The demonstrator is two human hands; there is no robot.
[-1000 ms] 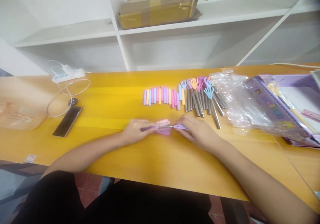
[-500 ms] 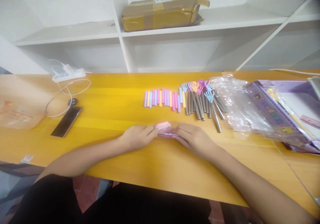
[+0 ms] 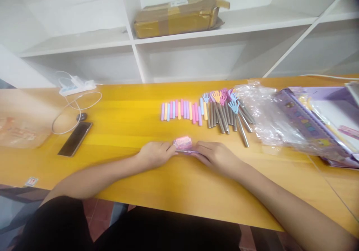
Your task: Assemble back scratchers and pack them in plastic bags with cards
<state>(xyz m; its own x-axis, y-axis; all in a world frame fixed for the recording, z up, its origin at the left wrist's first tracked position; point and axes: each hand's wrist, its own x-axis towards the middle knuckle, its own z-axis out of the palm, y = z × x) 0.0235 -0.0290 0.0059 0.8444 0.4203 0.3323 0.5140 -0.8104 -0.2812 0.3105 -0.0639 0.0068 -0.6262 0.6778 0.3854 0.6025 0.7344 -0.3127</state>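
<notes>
Left hand (image 3: 155, 154) and right hand (image 3: 221, 156) both pinch one scratcher (image 3: 185, 151), which spans between them at the counter (image 3: 126, 131) beside a pink packet (image 3: 183, 142). Judging progress, plenty remains: heaped scratchers (image 3: 221, 117) show bare metal rods, and coloured tubes (image 3: 179, 111) lie loose.

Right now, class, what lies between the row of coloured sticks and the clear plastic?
In the head view, metal rods with hand-shaped tops lie between the coloured sticks and the clear plastic.

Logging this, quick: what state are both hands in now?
Left hand: closed, holding one end of a slim rod.
Right hand: closed on the rod's purple end.
</notes>
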